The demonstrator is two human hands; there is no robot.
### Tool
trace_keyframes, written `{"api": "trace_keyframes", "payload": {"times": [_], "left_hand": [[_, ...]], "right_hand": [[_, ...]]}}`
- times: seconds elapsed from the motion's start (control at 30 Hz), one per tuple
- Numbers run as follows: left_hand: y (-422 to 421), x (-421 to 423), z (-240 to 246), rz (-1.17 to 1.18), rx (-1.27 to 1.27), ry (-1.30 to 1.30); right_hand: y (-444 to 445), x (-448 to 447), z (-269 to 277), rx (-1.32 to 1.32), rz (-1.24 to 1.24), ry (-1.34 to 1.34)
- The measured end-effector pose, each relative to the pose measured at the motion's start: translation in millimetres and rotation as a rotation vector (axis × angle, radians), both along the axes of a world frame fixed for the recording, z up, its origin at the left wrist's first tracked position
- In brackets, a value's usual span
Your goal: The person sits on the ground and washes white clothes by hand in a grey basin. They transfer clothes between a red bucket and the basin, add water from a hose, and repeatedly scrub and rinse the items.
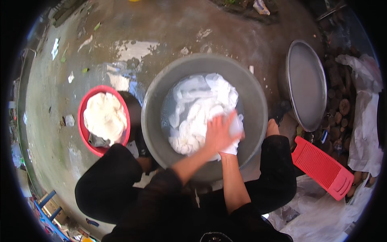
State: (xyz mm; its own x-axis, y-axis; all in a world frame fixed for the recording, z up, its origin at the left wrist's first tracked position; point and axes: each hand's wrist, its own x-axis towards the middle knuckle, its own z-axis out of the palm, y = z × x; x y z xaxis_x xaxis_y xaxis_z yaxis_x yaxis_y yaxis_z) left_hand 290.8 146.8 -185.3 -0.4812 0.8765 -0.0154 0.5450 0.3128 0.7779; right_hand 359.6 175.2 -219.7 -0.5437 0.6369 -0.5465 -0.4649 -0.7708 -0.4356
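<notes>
A large grey basin (154,87) stands between my knees, with cloudy water (166,113) and a bunched white cloth (201,113) in it. My left hand (220,130) lies across the cloth at the right of the heap, palm down and fingers spread, slightly blurred. Beneath it, white fabric covers my right hand (229,154), so only its wrist edge shows and its fingers are hidden. Part of the cloth spreads thin and wet towards the far side of the water.
Left of the basin, a red tub (81,121) holds cream-white cloth (104,113) and a dark item. A metal basin (307,84) leans at the right, near a red washboard (323,168) and stacked logs (344,106). Plastic sheeting (314,217) lies lower right; the concrete floor (99,60) is wet.
</notes>
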Motion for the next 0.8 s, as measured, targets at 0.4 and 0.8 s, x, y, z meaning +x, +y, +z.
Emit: {"api": "trace_keyframes", "payload": {"times": [0.4, 0.8], "left_hand": [[-3, 9, 7, 0.045, -0.150, -0.127], [-52, -54, -72, 0.323, 0.196, -2.150]], "right_hand": [[0, 9, 25, 0.157, 0.122, -0.072], [29, 24, 23, 0.226, 0.195, -0.406]]}}
